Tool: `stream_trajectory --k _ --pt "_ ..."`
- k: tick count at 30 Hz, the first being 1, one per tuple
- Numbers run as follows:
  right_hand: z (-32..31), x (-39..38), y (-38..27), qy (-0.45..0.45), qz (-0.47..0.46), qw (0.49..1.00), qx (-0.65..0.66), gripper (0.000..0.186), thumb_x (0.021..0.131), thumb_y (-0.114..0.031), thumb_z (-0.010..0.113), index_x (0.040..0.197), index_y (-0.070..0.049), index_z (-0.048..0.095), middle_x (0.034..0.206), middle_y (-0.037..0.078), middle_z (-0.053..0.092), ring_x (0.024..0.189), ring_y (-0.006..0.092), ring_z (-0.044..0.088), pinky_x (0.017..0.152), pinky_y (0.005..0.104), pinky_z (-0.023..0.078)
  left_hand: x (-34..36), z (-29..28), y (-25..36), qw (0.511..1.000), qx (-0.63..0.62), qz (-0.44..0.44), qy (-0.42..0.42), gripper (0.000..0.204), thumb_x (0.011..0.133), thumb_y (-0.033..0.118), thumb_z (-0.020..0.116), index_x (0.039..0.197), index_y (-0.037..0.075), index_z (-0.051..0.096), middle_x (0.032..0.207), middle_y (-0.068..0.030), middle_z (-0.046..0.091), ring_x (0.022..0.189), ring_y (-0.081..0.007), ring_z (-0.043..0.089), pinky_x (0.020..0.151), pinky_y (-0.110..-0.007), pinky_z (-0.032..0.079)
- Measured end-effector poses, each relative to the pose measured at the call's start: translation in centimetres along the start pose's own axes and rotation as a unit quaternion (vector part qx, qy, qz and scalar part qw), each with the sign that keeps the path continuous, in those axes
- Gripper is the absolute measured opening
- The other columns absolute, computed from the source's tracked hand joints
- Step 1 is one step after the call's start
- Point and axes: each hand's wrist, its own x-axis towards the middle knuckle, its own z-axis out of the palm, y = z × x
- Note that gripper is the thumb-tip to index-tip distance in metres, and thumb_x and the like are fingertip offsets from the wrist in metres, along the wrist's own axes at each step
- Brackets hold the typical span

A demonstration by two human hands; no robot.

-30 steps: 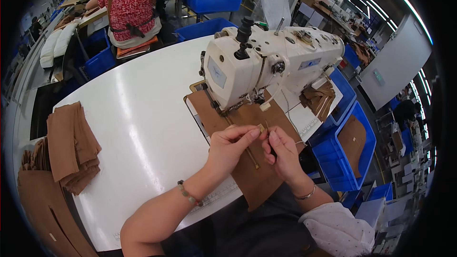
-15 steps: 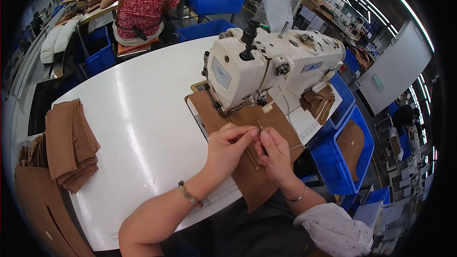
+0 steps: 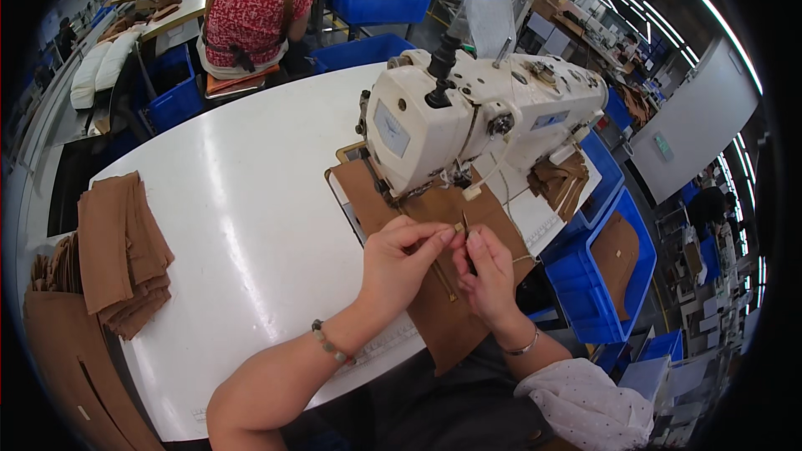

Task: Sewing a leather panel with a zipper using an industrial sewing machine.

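Note:
My left hand point(image 3: 396, 265) pinches a small tan piece point(image 3: 459, 228) between thumb and forefinger. My right hand point(image 3: 486, 277) is closed on a slim pointed tool point(image 3: 465, 221), mostly hidden by the fingers, touching or very near that piece. Both hands are over a brown panel point(image 3: 443, 338) with a zipper strip point(image 3: 449, 288) along it, on the white table point(image 3: 234, 200). The panel runs under the head of a white sewing machine point(image 3: 418, 129), just beyond my fingertips.
Folded brown pieces point(image 3: 121, 242) lie at the left, more point(image 3: 558, 174) behind the machine's right. A blue bin point(image 3: 572, 292) holding brown panels stands at the right. A co-worker in red patterned clothing point(image 3: 242, 12) sits beyond the table, among other blue bins point(image 3: 376, 4).
My right hand has shifted slightly left, closer to my left fingertips, and the tool's tip has tilted a little. The co-worker has leaned slightly to the right.

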Motion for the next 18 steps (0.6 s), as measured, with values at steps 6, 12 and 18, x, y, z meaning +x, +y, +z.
stream_trajectory --k 6,12,18 --pt "-6.2 3.6 -1.6 0.129 -0.181 0.89 -0.398 0.023 0.1 -0.023 0.064 0.102 0.0 0.065 0.066 0.004 0.057 0.063 0.0115 0.055 0.06 0.0285 0.044 0.1 -1.2 2.7 0.988 0.037 0.039 -0.142 0.011 0.089 0.014 0.079 0.098 0.008 0.081 0.07 0.0009 0.062 0.064 -0.0064 0.053 0.058 -0.024 0.043" --pt "-11.9 5.9 -0.5 0.2 -0.221 0.749 -0.592 0.025 0.092 -0.018 0.07 0.109 0.0 0.064 0.088 0.015 0.064 0.08 0.0317 0.064 0.071 0.0381 0.05 0.0 -1.5 3.3 0.968 0.079 0.094 -0.219 0.009 0.09 0.013 0.078 0.096 0.007 0.081 0.076 -0.0049 0.074 0.062 -0.0106 0.065 0.058 -0.024 0.049" --pt "-12.4 6.4 1.3 0.155 -0.267 0.763 -0.568 0.035 0.084 -0.01 0.074 0.116 -0.002 0.063 0.11 0.015 0.06 0.095 0.0334 0.059 0.084 0.0424 0.048 0.4 -2.6 6.0 0.937 0.14 0.099 -0.305 0.012 0.084 0.011 0.082 0.096 0.009 0.082 0.072 -0.0018 0.07 0.061 -0.0122 0.061 0.059 -0.026 0.047"
